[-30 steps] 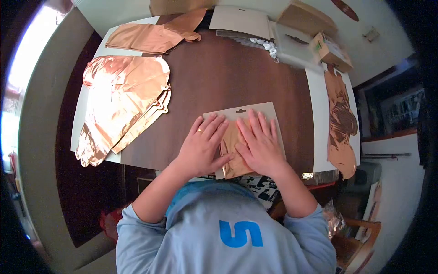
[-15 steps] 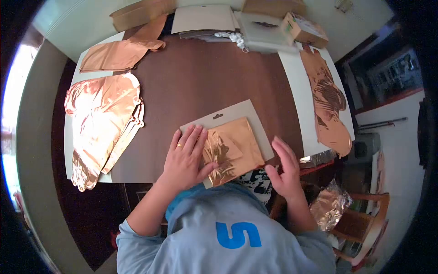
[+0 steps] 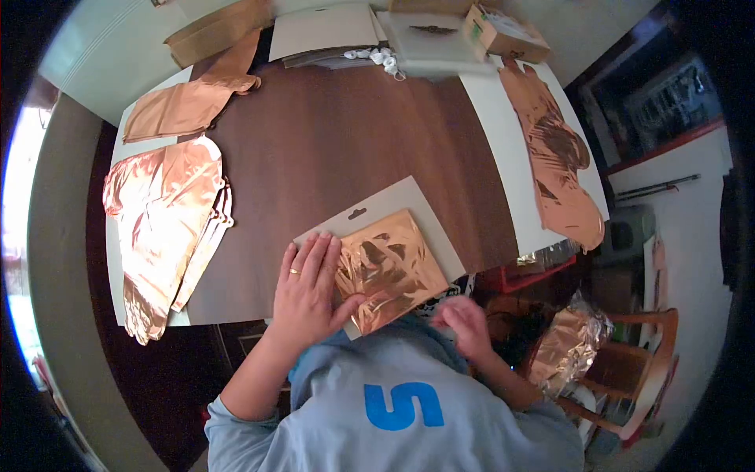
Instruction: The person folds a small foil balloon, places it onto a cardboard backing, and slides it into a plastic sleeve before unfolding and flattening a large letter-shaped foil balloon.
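Note:
A folded rose-gold foil sheet (image 3: 397, 271), which looks like a flat foil balloon, lies on a pale card with a hang hole (image 3: 410, 195) at the table's near edge. My left hand (image 3: 305, 291) rests flat on the left side of both, fingers stretched over the card and thumb on the foil. Just off the lower right corner of the foil is my right hand (image 3: 464, 324), blurred, its fingers seemingly curled in. Whether anything is in it cannot be made out.
Flat foil balloons (image 3: 169, 193) are stacked at the left, and more foil (image 3: 546, 149) lies on the right. Along the back are pale cards (image 3: 322, 33), white ribbon rolls (image 3: 385, 60) and a small carton (image 3: 507, 35). A chair (image 3: 629, 377) stands lower right beside a foil-filled bag (image 3: 570, 346).
The small foil flap on top now lies flat within the packet. My right hand has moved down and left from beside the card, its fingers drawing in. The whole view has shifted slightly.

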`<control>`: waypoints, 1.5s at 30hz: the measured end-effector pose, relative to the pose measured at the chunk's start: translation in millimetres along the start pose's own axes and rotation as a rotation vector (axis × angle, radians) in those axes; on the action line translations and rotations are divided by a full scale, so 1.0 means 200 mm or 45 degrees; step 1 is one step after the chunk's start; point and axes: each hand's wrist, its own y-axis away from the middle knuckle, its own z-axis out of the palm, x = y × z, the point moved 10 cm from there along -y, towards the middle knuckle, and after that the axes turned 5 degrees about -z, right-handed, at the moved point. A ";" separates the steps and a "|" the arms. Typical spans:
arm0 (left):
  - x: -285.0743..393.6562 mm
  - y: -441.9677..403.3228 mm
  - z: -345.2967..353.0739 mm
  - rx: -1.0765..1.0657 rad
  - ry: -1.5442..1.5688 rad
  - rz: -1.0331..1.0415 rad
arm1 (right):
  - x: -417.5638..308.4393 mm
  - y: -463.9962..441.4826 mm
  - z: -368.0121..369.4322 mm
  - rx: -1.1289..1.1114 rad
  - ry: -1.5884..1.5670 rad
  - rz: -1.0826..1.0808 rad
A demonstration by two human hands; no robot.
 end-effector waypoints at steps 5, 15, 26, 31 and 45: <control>0.01 0.01 -0.02 0.014 0.037 0.025 | 0.05 -0.08 0.40 -0.407 -0.628 0.261; -0.17 -0.19 -0.29 0.071 0.629 -0.197 | -0.05 -0.07 0.45 -0.411 -0.176 0.039; -0.15 -0.37 0.00 -0.898 1.039 -0.157 | -0.12 -0.05 0.50 -0.492 -0.389 -0.017; -0.15 -0.37 0.02 -0.965 1.149 -0.214 | -0.12 -0.04 0.49 -0.385 -0.904 -0.094; -0.11 -0.49 0.01 -0.885 1.154 -0.186 | -0.31 -0.16 0.46 -0.184 -0.698 -0.173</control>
